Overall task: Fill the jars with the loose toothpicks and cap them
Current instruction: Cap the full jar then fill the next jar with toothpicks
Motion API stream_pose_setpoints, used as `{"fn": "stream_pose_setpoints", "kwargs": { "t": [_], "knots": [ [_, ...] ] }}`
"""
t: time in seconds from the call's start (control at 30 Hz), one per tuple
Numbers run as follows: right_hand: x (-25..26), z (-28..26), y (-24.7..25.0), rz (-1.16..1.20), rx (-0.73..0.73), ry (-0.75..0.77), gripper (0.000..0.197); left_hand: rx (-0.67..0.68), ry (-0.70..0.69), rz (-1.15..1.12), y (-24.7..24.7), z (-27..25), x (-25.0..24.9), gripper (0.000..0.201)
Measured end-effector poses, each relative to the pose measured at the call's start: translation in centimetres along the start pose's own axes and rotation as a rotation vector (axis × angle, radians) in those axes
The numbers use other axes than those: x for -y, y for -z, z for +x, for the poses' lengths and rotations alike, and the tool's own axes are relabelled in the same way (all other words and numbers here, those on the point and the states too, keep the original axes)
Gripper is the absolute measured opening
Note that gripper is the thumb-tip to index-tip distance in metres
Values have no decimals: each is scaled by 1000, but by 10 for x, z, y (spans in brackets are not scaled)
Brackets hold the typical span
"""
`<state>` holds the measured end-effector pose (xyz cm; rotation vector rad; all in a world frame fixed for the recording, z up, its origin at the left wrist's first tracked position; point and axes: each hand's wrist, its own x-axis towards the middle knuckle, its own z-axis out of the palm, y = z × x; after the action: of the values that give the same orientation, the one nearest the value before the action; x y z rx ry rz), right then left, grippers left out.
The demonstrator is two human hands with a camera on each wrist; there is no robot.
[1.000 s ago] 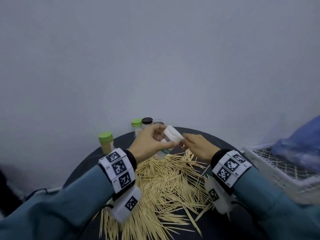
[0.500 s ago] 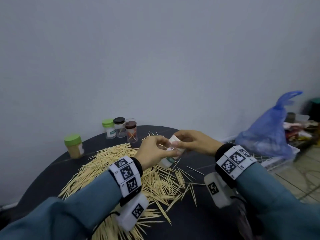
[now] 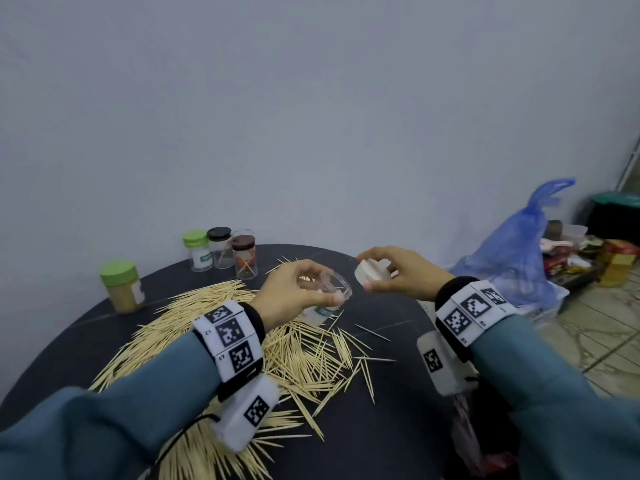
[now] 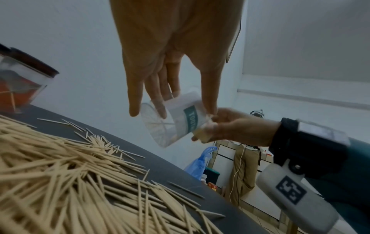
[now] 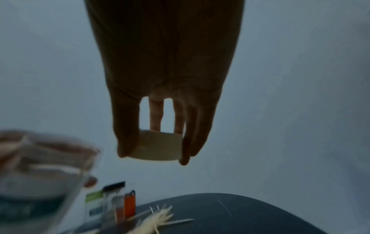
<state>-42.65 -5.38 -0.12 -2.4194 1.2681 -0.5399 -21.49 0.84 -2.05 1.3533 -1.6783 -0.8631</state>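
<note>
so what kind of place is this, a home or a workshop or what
Probably a plain room in a home or small shop, not a workshop: a bare wall, a tiled floor, and a blue plastic bag beside boxed clutter on the floor next to the round dark table.

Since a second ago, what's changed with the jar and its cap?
The right hand has pulled the white cap off and away to the right; a gap now separates it from the clear jar, whose mouth is open. The left hand keeps its grip on the jar. The toothpick pile and capped jars by the wall stayed put.
</note>
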Motion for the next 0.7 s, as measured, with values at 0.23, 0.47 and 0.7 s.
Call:
{"fn": "stream_pose_setpoints", "kwargs": {
  "t": [0.23, 0.47, 0.7],
  "knots": [
    [-22, 23, -24, -419, 349, -228, 60, -36, 22, 38, 17, -12, 3, 51],
    [-9, 28, -30, -407, 282, -216, 64, -33, 37, 41, 35, -25, 7, 49],
    [39, 9, -35, -591, 588, -337, 80, -69, 49, -7, 48, -31, 21, 43]
  ]
}}
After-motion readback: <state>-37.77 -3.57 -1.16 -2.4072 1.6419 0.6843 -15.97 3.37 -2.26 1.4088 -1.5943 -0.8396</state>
